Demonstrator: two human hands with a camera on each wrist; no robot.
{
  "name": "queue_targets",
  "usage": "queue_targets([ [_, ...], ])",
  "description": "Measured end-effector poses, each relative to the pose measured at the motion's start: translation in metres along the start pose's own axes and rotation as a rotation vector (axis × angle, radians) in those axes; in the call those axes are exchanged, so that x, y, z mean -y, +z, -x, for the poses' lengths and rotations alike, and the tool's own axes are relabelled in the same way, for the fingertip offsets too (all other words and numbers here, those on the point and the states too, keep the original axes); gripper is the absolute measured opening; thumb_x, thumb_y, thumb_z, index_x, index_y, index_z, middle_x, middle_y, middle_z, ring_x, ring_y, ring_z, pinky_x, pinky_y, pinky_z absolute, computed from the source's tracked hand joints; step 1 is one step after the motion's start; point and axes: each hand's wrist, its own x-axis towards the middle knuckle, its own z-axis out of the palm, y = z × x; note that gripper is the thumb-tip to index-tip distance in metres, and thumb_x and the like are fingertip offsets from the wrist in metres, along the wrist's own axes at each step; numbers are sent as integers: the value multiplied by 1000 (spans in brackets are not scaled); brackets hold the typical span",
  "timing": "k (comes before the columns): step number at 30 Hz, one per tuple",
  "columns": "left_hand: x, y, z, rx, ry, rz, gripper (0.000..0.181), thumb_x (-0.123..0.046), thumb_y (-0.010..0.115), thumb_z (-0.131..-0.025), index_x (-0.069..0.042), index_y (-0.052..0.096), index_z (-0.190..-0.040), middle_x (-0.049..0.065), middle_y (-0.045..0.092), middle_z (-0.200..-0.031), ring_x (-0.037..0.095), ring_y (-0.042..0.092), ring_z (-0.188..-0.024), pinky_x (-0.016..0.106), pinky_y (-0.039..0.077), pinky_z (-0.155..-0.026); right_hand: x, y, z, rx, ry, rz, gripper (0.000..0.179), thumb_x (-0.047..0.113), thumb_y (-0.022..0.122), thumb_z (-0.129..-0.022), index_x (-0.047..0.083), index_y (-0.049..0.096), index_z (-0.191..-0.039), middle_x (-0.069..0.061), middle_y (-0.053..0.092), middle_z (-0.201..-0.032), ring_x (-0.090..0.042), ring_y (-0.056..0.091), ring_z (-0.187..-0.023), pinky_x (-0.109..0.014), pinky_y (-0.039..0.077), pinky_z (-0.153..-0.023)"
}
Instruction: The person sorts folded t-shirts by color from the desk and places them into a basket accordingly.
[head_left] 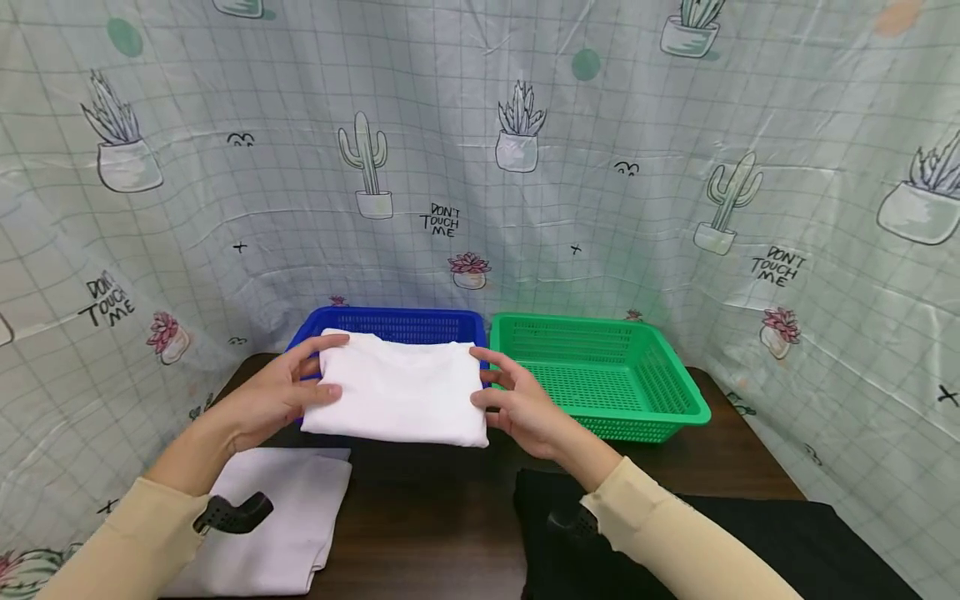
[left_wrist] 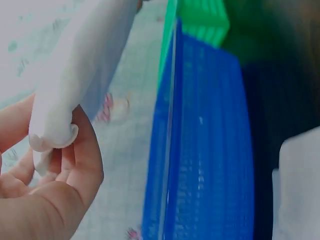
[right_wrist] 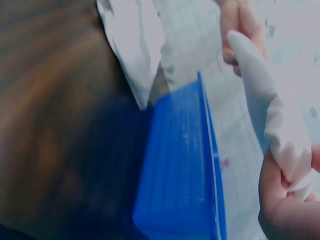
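Both hands hold a folded white cloth [head_left: 401,390] up in front of the blue basket [head_left: 405,321], one at each short side. My left hand [head_left: 273,396] pinches its left side, thumb on the near face. At the opposite side, the right hand [head_left: 525,404] grips it the same way. The left wrist view shows the rolled end of the cloth [left_wrist: 65,90] between thumb and fingers. In the right wrist view the cloth [right_wrist: 272,110] stretches between the two hands, above the level of the basket rim. Much of the blue basket is hidden behind the cloth in the head view.
A green basket [head_left: 592,379] stands right of the blue one at the back of the dark wooden table [head_left: 427,525]. Another white cloth [head_left: 277,517] lies folded at the front left. A black cloth [head_left: 757,533] lies front right. A patterned curtain [head_left: 465,150] hangs behind.
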Motion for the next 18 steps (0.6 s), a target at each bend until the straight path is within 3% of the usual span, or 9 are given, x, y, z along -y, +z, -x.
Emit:
queue_targets([
  [4, 3, -21, -20, -2, -9, -10, 81, -8, 68, -104, -18, 21, -169, 21, 36, -162, 18, 65, -115, 32, 59, -93, 2, 2, -32, -9, -14, 15, 71, -4, 65, -99, 23, 44, -161, -18, 42, -152, -29, 60, -119, -39, 62, -87],
  [11, 21, -48, -57, -26, -52, 23, 83, -9, 66, -106, -21, 18, -172, 20, 27, -169, 13, 63, -113, 29, 57, -90, -4, 1, -80, -45, -7, 42, 70, -7, 63, -99, 21, 44, -161, -19, 40, -154, -32, 56, -122, -38, 58, -86],
  [18, 39, -65, -76, -69, -95, 111, 81, -4, 62, -107, -23, 17, -172, 20, 16, -174, 9, 59, -114, 26, 56, -92, -7, 6, -114, -45, 33, 85, 73, -12, 60, -99, 24, 47, -161, -19, 41, -156, -29, 55, -118, -39, 53, -85],
])
